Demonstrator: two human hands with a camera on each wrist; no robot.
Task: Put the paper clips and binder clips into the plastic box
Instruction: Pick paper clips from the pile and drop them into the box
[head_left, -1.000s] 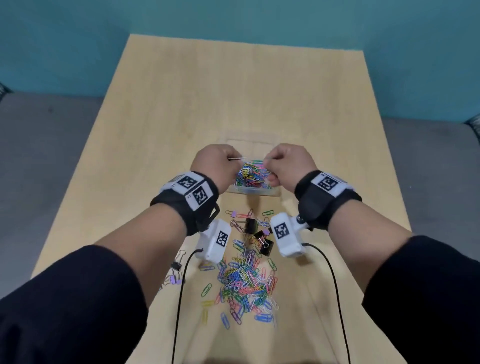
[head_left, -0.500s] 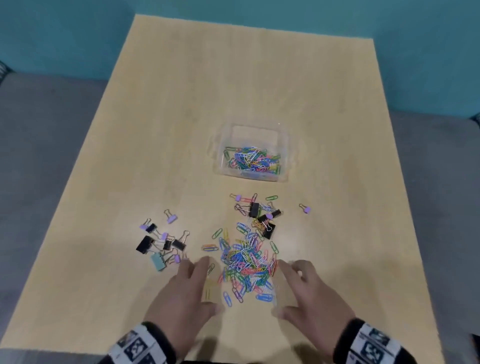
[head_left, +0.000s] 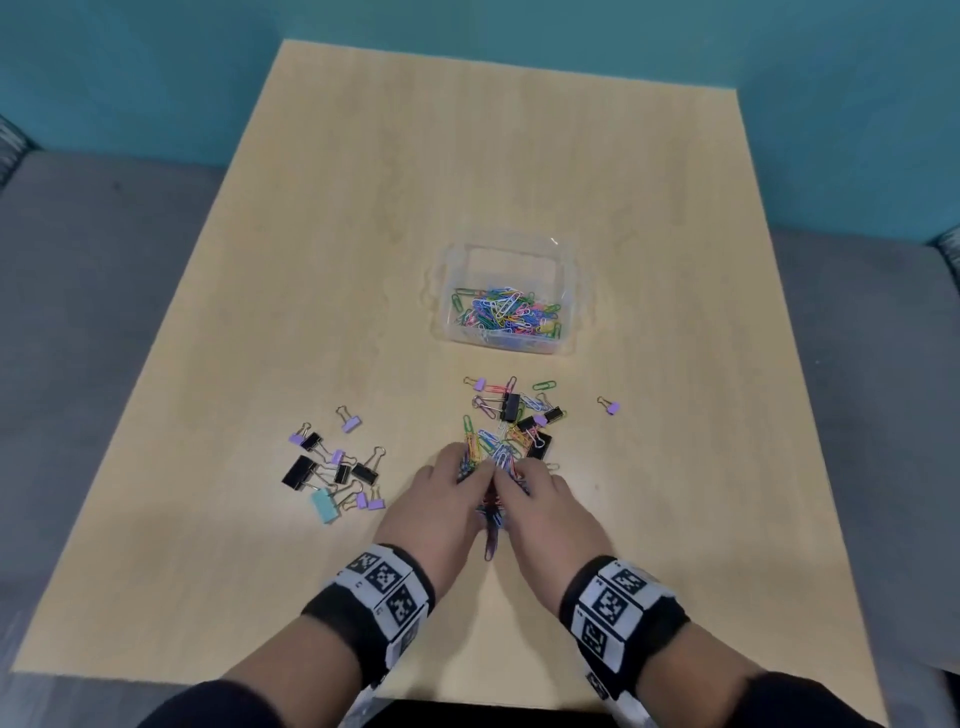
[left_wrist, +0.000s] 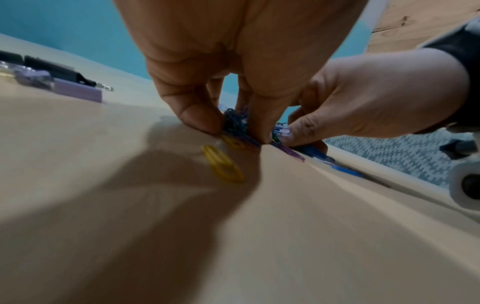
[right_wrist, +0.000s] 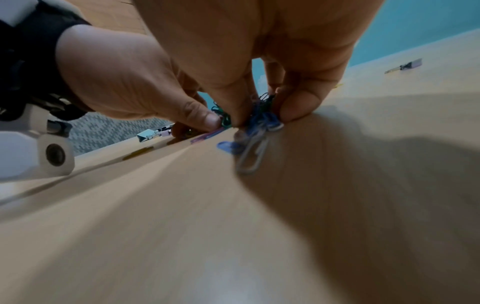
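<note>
The table (head_left: 545, 156) is your whole workspace, light wood against a teal wall (head_left: 519, 21). The clear box (head_left: 571, 291) sits on it past the middle, a little right, with a layer of coloured paper clips inside. Your left hand (head_left: 441, 504) and right hand (head_left: 540, 512) meet at the near centre, fingers curled inward and touching, closed together around a heap of clips (head_left: 491, 457); in both wrist views fingertips (left_wrist: 200, 119) pinch the tangle down against the wood. Each wrist wears a band (head_left: 379, 587) with black-and-white markers. A cluster of black, purple and mint binder clips (head_left: 332, 467) lies left of your hands, apart from them. More binders (head_left: 524, 415) mix with loose clips between your hands and the box. One purple binder (head_left: 610, 406) lies alone to the right.
</note>
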